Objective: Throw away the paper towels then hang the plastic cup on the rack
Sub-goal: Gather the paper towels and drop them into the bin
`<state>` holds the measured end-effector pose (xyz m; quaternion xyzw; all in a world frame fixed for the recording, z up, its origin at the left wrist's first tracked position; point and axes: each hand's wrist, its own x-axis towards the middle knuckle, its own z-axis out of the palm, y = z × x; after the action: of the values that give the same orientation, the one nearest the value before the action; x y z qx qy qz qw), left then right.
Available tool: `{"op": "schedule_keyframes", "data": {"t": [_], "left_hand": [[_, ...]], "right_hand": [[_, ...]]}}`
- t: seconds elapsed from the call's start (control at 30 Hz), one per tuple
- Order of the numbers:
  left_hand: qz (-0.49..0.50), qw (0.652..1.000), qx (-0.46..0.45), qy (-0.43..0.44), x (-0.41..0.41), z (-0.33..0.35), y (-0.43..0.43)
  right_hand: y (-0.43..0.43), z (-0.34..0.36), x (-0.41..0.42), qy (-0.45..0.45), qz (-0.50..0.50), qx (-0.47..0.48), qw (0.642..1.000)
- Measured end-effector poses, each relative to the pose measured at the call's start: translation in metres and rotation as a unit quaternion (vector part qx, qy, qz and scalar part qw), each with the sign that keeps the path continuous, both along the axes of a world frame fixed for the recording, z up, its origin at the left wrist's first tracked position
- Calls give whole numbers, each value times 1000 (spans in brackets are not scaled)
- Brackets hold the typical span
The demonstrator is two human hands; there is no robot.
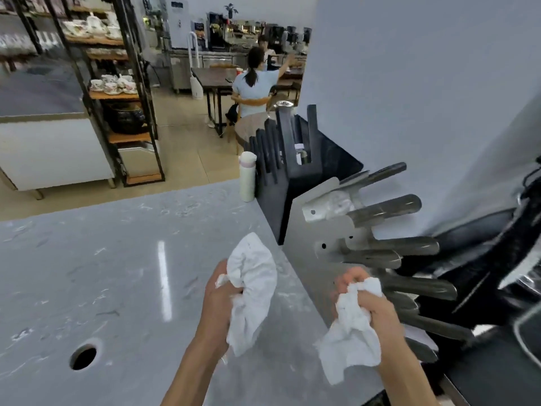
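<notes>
Clutching crumpled paper towels, the left hand (216,297) closes its grip on one wad (251,288) and the right hand (371,306) on another (351,335), both above the grey counter (117,259). Just right stands the pegged rack (380,244); a white bottle (247,177) and a round hole (84,358) sit well apart.

No text, label, brand, number or sign can be read anywhere here: the dark panels on the machines (216,30) at twelve o'clock are too blurred to make out, and the white bottle (247,177) on the desk (117,259) shows no lettering.
</notes>
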<state>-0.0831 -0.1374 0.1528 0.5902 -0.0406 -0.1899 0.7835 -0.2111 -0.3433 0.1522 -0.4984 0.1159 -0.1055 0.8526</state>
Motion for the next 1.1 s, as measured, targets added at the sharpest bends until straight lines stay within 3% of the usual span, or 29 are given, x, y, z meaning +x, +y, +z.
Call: {"op": "schedule_keyframes", "data": {"t": [0.07,0.13,0.27,0.4,0.53,0.6,0.7,0.8,0.87,0.93,1.0,1.1], "left_hand": [[-60,996,-55,25,-19,18,-24],[-112,992,-52,18,-41,29,-59],[-136,990,-11,-46,-92,44,-128],[-176,978,-30,-111,-152,53,-200],[-162,977,-137,-6,-214,51,-271],[-129,981,-147,14,-240,49,-295],[-138,983,-116,-35,-281,46,-323],[-286,948,-75,-119,-316,34,-334],[-393,913,-71,-87,-328,26,-336],[-450,888,-70,-62,-336,16,-338],[-428,900,-68,-50,-341,8,-339],[-319,946,-36,-37,-341,-2,-353]], "right_hand": [[-23,12,-30,-56,-8,88,995],[-49,18,-61,-56,-43,123,990],[-91,35,-116,10,-144,15,989],[-126,33,-170,22,-212,40,976],[-142,25,-213,81,-252,-17,964],[-142,25,-227,113,-274,-61,953],[-144,24,-250,142,-339,-144,919],[-151,23,-268,162,-415,-200,873],[-156,25,-278,160,-471,-245,832],[-164,28,-286,148,-520,-224,811],[-169,25,-299,155,-542,-197,802],[-184,24,-319,129,-593,-167,777]]}}
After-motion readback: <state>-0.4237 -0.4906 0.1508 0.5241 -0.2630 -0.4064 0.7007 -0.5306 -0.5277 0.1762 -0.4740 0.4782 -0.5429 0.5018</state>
